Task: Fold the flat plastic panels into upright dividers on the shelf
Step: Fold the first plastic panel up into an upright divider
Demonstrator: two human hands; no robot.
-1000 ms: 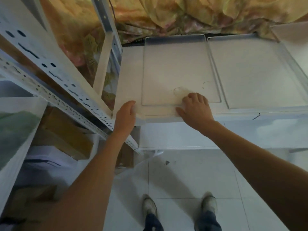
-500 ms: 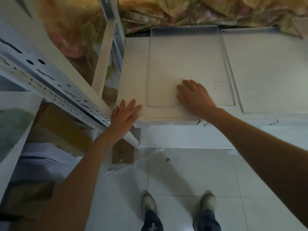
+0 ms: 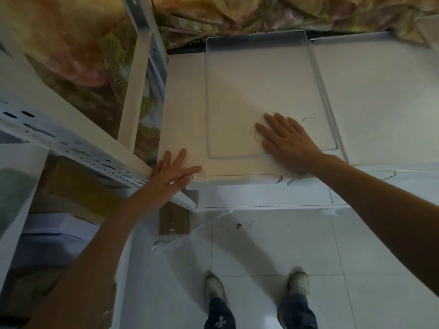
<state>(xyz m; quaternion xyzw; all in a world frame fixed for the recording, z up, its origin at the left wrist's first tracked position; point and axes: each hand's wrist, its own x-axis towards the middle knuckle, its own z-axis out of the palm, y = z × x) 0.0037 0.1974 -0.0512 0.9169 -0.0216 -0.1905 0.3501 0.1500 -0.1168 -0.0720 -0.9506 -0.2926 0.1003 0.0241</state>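
While rack upright stands untouched at left, I note left hand gone from curled grip on shelf front corner to flat, fingers spread, holding nothing. Clear panel still lies flat on shelf. Right hand, bunched at panel's near edge a second ago, now presses open-palmed on it. Second panel flat just beside. My read: steadying only, no fold begun.

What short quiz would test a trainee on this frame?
1. True or false: the right hand lies flat on the left clear plastic panel.
2. The left hand touches: A) the front-left corner of the shelf, B) the right hand, C) nothing at all.
3. How many clear plastic panels lie flat on the shelf?
Key: 1 true; 2 A; 3 two.
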